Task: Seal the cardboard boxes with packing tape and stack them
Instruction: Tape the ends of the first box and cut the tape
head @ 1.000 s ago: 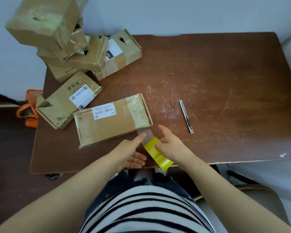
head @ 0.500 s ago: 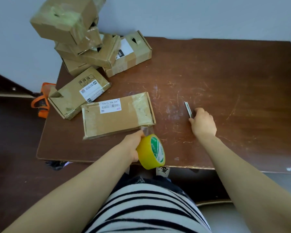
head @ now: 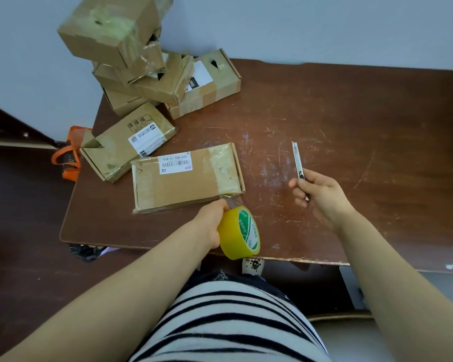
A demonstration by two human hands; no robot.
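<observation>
The brown, scratched surface takes up most of the room in front of the person, who stands at its near edge in a striped top. At the far left corner a heap of cardboard boxes sits against the wall, and the top box is tilted and smeared with cloudy tape. Nearer, a labelled box lies at the left edge with one flap sticking up, its corner touching the flat box that lies closest to the person. That flat box has a barcode label and bands of clear tape across both ends. Off the left edge, on the floor, there is an orange bag.

The left hand grips a yellow tape roll just above the near edge of the surface. A short tape strip runs from the roll up to the near right corner of the flat box.

To the right, well apart from the box, the right hand is raised above the surface with its fingers curled round the handle of a slim utility knife, which points away towards the wall.
</observation>
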